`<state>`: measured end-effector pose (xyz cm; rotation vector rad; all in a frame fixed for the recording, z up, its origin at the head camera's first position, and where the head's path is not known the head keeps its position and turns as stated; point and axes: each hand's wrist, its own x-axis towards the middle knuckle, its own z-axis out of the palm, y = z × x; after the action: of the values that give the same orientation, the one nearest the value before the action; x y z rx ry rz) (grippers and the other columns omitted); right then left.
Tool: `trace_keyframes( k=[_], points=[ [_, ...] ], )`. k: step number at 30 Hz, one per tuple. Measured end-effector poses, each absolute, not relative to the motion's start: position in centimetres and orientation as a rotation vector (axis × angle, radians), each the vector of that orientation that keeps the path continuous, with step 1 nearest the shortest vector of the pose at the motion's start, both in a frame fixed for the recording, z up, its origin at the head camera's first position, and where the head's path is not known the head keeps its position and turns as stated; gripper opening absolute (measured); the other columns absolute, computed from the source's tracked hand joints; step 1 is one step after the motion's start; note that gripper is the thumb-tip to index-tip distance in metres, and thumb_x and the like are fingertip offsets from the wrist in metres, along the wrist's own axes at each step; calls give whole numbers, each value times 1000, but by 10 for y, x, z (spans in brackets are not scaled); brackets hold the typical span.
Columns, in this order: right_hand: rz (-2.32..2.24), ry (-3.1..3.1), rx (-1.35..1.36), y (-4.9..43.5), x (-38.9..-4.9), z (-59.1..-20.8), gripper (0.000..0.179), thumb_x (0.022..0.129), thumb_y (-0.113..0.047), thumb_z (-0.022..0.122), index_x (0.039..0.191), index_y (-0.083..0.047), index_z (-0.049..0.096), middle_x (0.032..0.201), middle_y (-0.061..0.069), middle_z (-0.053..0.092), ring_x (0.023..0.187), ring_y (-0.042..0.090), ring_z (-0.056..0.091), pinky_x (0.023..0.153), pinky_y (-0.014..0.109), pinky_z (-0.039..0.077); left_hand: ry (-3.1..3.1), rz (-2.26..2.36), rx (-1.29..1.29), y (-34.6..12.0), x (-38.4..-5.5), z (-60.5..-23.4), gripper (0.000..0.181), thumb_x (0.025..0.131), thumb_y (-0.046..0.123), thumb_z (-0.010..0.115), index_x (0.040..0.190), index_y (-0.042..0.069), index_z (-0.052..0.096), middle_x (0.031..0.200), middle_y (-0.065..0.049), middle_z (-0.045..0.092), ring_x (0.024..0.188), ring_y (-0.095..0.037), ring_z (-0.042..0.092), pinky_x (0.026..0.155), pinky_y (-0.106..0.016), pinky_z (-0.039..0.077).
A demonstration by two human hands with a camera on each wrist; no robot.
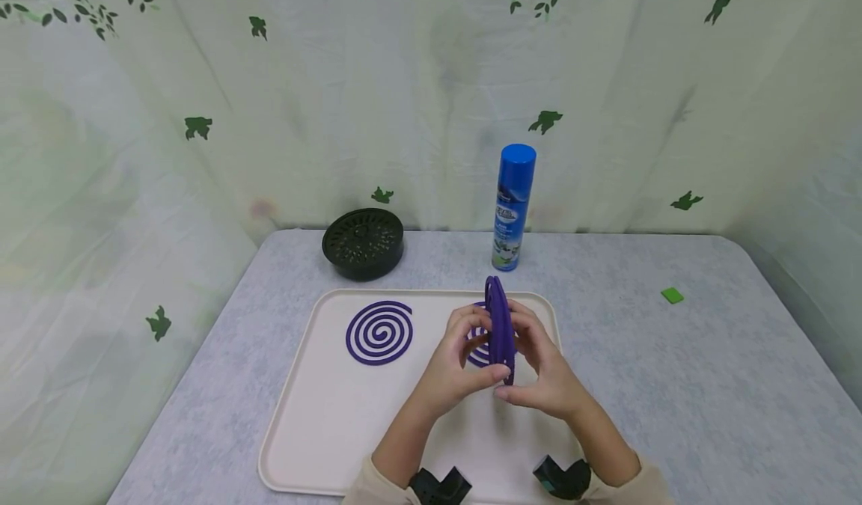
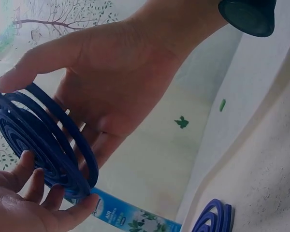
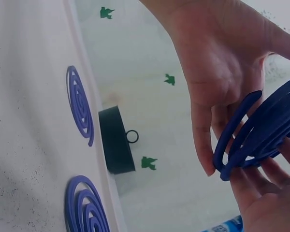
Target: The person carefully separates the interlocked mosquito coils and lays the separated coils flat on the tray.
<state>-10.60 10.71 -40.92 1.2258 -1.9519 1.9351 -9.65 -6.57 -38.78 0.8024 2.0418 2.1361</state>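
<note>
Both hands hold purple mosquito coils (image 1: 500, 325) upright and edge-on above the tray. The left hand (image 1: 453, 366) pinches them from the left, its thumb at the lower edge. From the right, the right hand (image 1: 547, 374) grips them with its thumb low and fingers behind. In the left wrist view the held coils (image 2: 38, 140) stand slightly apart on one side; how many there are I cannot tell. One purple coil (image 1: 381, 331) lies flat at the tray's back left. Another coil (image 1: 480, 357) lies at the back right, partly hidden behind the hands.
The white tray (image 1: 323, 430) sits on a grey table (image 1: 673, 385). Behind it stand a black round tin with a perforated lid (image 1: 364, 243) and a blue air-freshener can (image 1: 513, 209). A small green piece (image 1: 672, 295) lies to the right. A leaf-print curtain (image 1: 431, 101) closes off the back.
</note>
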Motion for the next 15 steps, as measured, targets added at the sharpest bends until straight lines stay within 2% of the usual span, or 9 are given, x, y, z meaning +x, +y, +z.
trace_keyframes(
  k=[3,9,12,15],
  points=[
    [1942,-1994,1174,108,-104,-408,71,73,-2,68,132,5,29,139,17,27,118,24,40,97,31,36,2092,2144,813,-65,-96,-387,56,79,38,67,112,0,45,129,-11,26,119,-22,31,97,-37,36],
    [1945,-1980,1133,110,-102,-409,62,85,-15,56,135,5,27,134,7,37,115,19,44,95,28,37,2162,2157,851,-66,-95,-386,51,79,33,66,113,2,45,132,-8,29,120,-22,35,95,-37,38],
    [1967,-1912,1129,110,-103,-410,58,87,-19,54,132,8,30,131,5,42,115,17,45,95,27,37,2107,2199,884,-68,-96,-386,58,81,32,65,122,3,38,134,-8,31,122,-24,36,96,-39,37],
    [1969,-1839,1139,110,-104,-409,52,88,-14,48,132,10,31,131,6,44,115,18,45,94,26,38,2024,2231,900,-71,-97,-386,69,83,34,62,135,9,24,137,-11,30,125,-26,35,95,-41,37]
  ],
)
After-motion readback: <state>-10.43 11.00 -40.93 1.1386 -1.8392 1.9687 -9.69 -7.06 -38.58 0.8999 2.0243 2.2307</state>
